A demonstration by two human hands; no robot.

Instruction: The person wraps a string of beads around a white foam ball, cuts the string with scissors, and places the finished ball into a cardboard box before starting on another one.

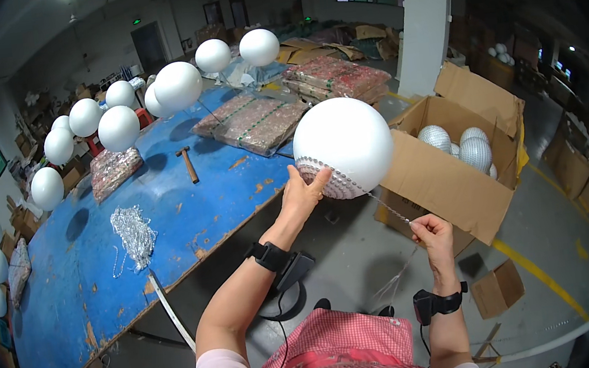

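Observation:
A large white ball [344, 138] is in front of me, off the table's near edge. Rows of small shiny beads wrap its lower left part. My left hand [303, 195] rests on this beaded part, its thumb and fingers spread over the surface. From the ball a taut bead string [390, 209] runs down to the right. My right hand [432, 234] pinches that string between thumb and fingers, and loose strands hang below it. A heap of silvery bead strings [133, 235] lies on the blue table [189, 214].
A hammer [188, 165] lies on the table. Several white balls [119, 128] stand raised along its far side, near plastic-wrapped packs [251, 122]. At right, an open cardboard box [446, 174] holds silvery balls [475, 153]. A pale pillar [424, 24] rises behind it.

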